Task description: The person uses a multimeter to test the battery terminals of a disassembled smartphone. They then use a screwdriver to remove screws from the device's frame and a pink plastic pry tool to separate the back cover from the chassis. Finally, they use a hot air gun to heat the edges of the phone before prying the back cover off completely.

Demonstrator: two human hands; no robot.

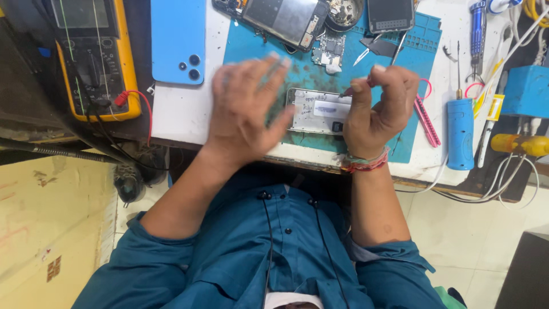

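Note:
A silver phone frame [316, 112] with a white label lies on a blue work mat [416, 43], near the table's front edge. My right hand [378, 107], a thread band on its wrist, is closed on a thin red-tipped tool [347, 91] whose tip rests at the frame's top right edge. My left hand [247, 109] hovers blurred just left of the frame, fingers spread, holding nothing. It covers the frame's left end.
A blue phone back cover [178, 40] and a yellow multimeter [94, 57] lie at the left. An opened phone [286, 20], a small circuit board [329, 48] and tweezers [366, 54] sit at the mat's far side. A blue cylindrical tool [460, 134], a pink tool [426, 121] and cables lie at the right.

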